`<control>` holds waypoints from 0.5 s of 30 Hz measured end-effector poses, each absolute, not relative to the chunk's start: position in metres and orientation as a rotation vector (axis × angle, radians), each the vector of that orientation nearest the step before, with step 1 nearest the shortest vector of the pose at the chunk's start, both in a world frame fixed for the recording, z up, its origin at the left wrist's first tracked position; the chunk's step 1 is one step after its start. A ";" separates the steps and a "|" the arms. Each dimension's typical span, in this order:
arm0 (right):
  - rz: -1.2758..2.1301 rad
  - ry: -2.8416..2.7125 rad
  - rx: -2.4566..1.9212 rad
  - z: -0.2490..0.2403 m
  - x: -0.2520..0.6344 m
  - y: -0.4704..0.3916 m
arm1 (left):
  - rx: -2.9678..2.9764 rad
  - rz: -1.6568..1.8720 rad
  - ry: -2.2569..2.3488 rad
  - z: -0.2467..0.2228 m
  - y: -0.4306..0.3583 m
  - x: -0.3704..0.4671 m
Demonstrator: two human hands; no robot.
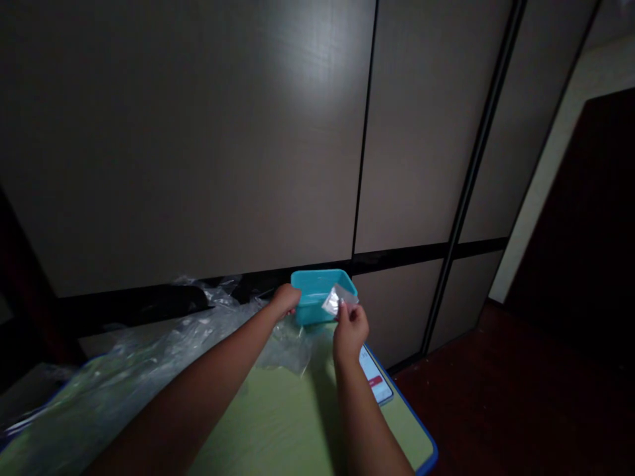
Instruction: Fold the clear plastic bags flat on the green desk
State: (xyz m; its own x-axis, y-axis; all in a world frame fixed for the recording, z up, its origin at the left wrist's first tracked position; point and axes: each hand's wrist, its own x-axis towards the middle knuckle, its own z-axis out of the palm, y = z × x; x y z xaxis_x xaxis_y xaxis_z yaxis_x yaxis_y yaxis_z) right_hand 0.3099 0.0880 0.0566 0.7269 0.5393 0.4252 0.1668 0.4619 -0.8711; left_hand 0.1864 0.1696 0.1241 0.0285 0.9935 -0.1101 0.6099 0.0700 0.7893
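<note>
Dim panelled doors stand behind our green table. At its far edge sits a blue container; our left hand curls at its left side, presumably for steadying, though gloom hides whether the fingers grip. Near the container's right corner, our right hand pinches a clear packet by its edge, likely leaving its face uncovered.

Tub seen in smooth plastic; packet in shiny clear film; sheeting crinkled, glossy; counter matt; cabinet panels softly glossed.
</note>
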 end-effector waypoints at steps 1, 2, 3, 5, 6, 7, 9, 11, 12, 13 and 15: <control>0.248 -0.715 -1.076 0.059 0.315 0.086 | 1.642 0.742 1.656 0.132 0.166 0.180; 0.231 -0.660 -1.058 0.061 0.320 0.085 | 1.668 0.785 1.654 0.140 0.161 0.171; 0.214 -0.609 -1.036 0.063 0.325 0.084 | 1.696 0.836 1.654 0.148 0.155 0.161; 0.242 -0.548 -0.987 0.065 0.330 0.082 | 1.743 0.942 1.669 0.162 0.141 0.136; 0.276 -0.528 -0.961 0.066 0.332 0.082 | 1.758 0.991 1.688 0.168 0.131 0.123; 0.305 -0.516 -0.938 0.066 0.333 0.082 | 1.769 1.036 1.709 0.173 0.120 0.108; 0.341 -0.507 -0.905 0.067 0.333 0.082 | 1.797 1.110 1.750 0.178 0.093 0.079; 0.395 -0.492 -0.828 0.069 0.331 0.081 | 1.914 1.228 1.780 0.175 0.060 0.052; 0.450 -0.508 -0.780 0.071 0.330 0.080 | 1.946 1.281 1.797 0.171 0.042 0.041; 0.510 -0.531 -0.734 0.075 0.328 0.079 | 1.971 1.299 1.805 0.165 0.024 0.030; 0.612 -0.600 -0.645 0.084 0.324 0.073 | 1.942 1.303 1.847 0.150 -0.013 0.013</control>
